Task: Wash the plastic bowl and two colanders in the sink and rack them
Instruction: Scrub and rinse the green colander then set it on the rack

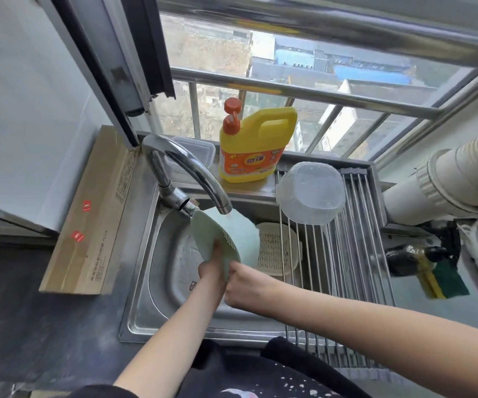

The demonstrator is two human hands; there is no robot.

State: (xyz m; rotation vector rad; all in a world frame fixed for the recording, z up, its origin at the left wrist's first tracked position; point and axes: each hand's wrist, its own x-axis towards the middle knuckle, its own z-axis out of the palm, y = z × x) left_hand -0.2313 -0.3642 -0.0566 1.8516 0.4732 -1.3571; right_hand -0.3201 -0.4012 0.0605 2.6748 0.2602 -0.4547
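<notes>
The sink (145, 282) is the biggest thing here, a shiny metal bowl set in the tabletop (16, 311). Across its right side lies the rack (355, 254), made of thin metal bars.

The clear plastic bowl (311, 192) is upside down on the far end of the rack, so we think that one is washed and done.

We are washing the green colander (217, 239) now. It stands up on its edge in the middle of the sink, right under the tap (186, 165). We cannot tell for sure if water is running.

Our left hand (213, 267) holds the green colander at its near edge, with the thumb pressed on its face. Our right hand (246, 285) is curled at the same near edge, on the other side. It looks like it grips the rim too, but the fingers are hidden, so we cannot tell.

The white colander (278, 248) sits in the sink at its right side, partly under the rack bars. It looks like it waits its turn.

The yellow soap bottle (255, 147) stands on the ledge at the far edge of the sink. A green and yellow sponge (441, 282) lies past the right edge of the rack.

So one thing is racked, one is being washed, and one is left.
</notes>
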